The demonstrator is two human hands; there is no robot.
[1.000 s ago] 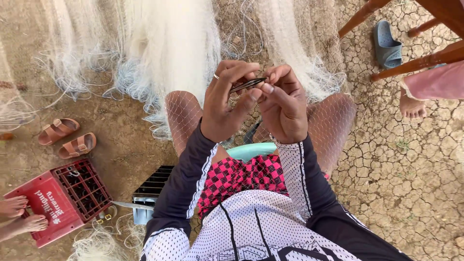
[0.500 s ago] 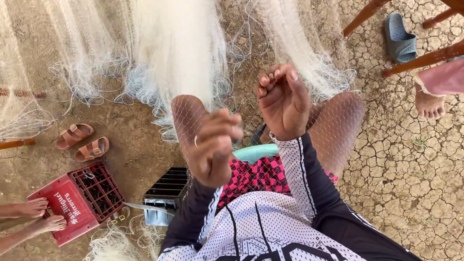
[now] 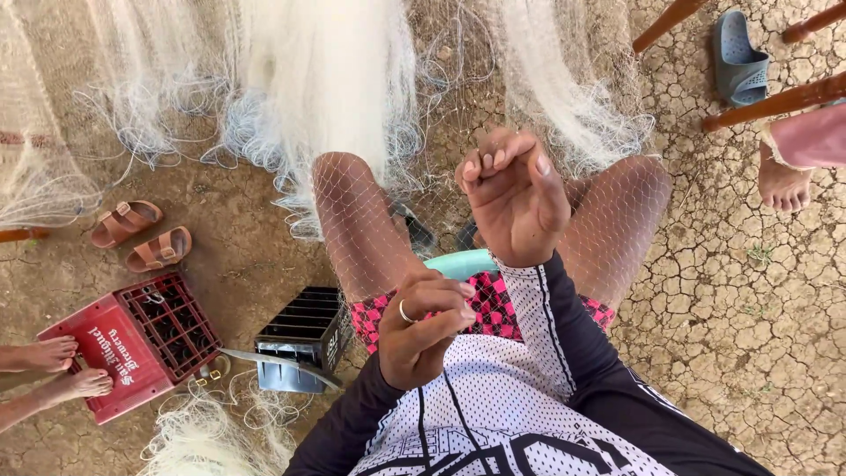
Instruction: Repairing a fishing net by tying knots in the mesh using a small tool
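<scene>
Looking down from the head view, the right hand (image 3: 515, 198) is raised above the knees, its grip curled with fingertips (image 3: 490, 160) pressed together; whether a thread is pinched there I cannot tell. The left hand (image 3: 425, 328) sits lower, against the checked pink-and-black shorts (image 3: 493, 295), its grip closed into a loose fist, a ring on one finger; what it holds, if anything, does not show. The fishing net (image 3: 335, 97) hangs in white bunches ahead of the person and drapes in fine mesh over both bare knees, just under the raised right hand.

Counted: two brown sandals (image 3: 141, 236) lie side by side on the dirt at left; one grey-blue slipper (image 3: 738, 62) lies top right by slanted wooden legs (image 3: 775, 101). Two crates stand by the left knee: a red one (image 3: 132, 344) with white lettering on its side and square cells, and a black one (image 3: 304, 335) beside it. A long blade (image 3: 273, 363) lies across the black crate's near edge. Two bare feet of another person (image 3: 53, 366) rest at the left edge, touching the red crate; one more foot (image 3: 782, 181) shows at right. A turquoise seat edge (image 3: 463, 263) peeks between the thighs.
</scene>
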